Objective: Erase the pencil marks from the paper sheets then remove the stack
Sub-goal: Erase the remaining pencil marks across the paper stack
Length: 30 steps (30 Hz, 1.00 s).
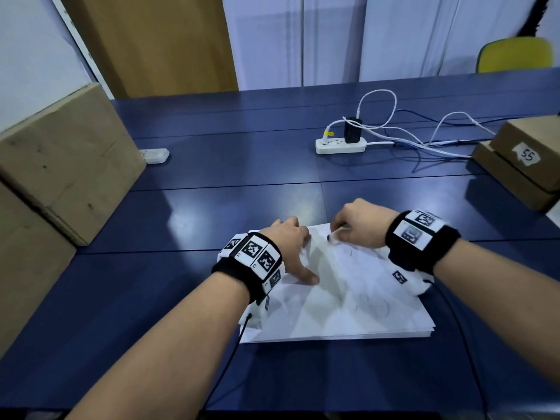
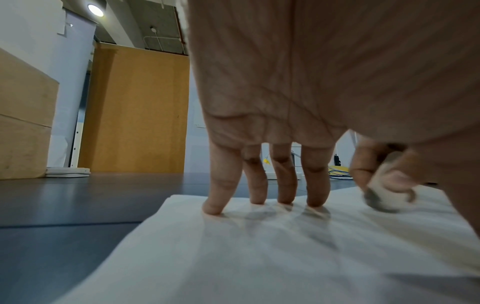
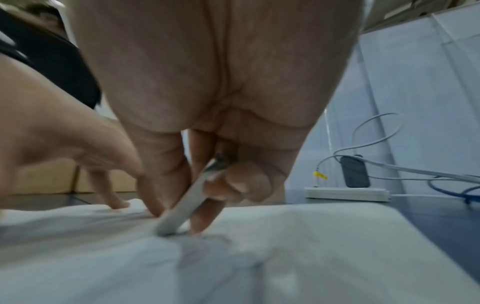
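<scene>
right hand (image 3: 207,92) fingers (image 3: 205,214) pinching white eraser (image 3: 179,211), tip on paper sheets (image 3: 311,246); left hand (image 3: 59,139) beside

Open blue table (image 1: 242,165) stretches beyond the paper stack (image 1: 348,310), with bare surface also along its near edge and to its left. Large cardboard boxes (image 1: 60,159) wall off the left side, a white power strip (image 1: 154,155) lying at their foot. Farther back, a second power strip (image 1: 339,146) with a black charger (image 1: 352,130) and loose cables (image 1: 424,137) clutter the right rear. Smaller cardboard boxes (image 1: 524,159) block the right edge.
</scene>
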Tool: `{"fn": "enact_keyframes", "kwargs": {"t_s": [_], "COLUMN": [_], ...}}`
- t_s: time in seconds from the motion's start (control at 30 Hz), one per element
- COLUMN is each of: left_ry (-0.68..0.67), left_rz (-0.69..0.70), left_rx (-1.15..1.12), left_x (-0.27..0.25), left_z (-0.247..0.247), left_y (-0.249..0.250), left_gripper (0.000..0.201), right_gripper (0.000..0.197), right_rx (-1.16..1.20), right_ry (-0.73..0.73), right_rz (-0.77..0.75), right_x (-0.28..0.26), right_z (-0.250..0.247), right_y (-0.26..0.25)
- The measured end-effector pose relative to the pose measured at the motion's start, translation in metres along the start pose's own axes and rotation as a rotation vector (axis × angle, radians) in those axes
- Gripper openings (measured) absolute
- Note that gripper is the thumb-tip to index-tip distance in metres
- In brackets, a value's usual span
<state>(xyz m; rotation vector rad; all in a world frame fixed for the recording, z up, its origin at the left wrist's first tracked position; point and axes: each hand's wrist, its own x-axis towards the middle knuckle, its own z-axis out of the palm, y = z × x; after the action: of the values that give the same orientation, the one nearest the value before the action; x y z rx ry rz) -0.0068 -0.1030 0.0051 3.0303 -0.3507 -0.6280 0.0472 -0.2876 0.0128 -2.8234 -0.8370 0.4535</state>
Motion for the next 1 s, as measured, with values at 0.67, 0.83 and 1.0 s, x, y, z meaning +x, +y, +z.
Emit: {"fn": "enact_keyframes", "kwargs": {"t_s": [0.67,0.83,1.0], "left_ry": [-0.016,-0.025,-0.019], "left_rz": [-0.012,-0.018,-0.012], "left_rx": [0.005,0.007,0.010], "left_x": [0.002,0.001,0.002], "left_z": [0.000,-0.002,0.000], "left_y": [0.000,0.000,0.000], "left_gripper": [0.096,0.089,0.095], "right_gripper": [0.018,0.023,0.019], "right_rx": [-0.037,0.003,-0.002], "right_ry": [-0.174,0.036,-0.192], "right_rz": [-0.101,0.062,-0.098], "right_x": [-0.015,0.007,-0.021], "right_z": [0.002,-0.004,0.003], "right_y": [-0.006,0.011,-0.005]}}
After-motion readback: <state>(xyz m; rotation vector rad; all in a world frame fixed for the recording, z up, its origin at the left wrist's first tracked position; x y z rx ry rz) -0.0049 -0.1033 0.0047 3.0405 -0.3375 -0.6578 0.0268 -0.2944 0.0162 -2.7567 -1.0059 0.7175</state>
